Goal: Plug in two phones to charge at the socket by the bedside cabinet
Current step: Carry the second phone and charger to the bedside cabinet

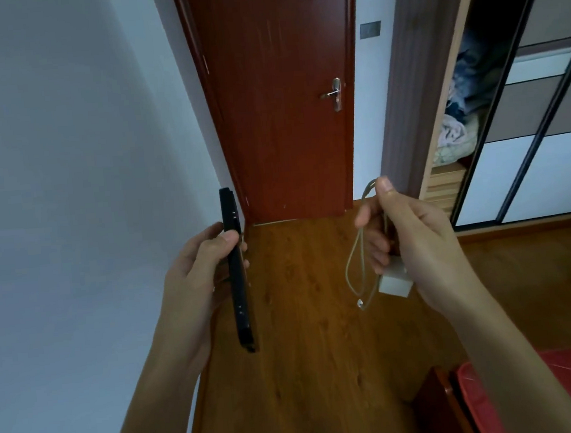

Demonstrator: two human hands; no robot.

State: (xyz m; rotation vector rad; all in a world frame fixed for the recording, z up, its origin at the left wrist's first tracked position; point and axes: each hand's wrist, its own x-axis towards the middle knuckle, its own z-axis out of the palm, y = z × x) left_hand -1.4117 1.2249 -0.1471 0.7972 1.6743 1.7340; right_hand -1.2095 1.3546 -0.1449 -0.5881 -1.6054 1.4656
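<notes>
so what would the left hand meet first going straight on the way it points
Probably the door frame beside the white wall; the left hand, holding the phone, has only open floor before it. Depth unclear.

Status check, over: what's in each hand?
Left grip holds black phone, edge-on. Right grip pinches looped cable with white charger block. Cable end dangling, not in phone. No socket in view.

My left hand [197, 281] grips a black phone [237, 271] edge-on; my right hand [415, 240] pinches a looped cable [358, 265] with its white charger [394, 284] over the wooden floor [306, 368].
</notes>
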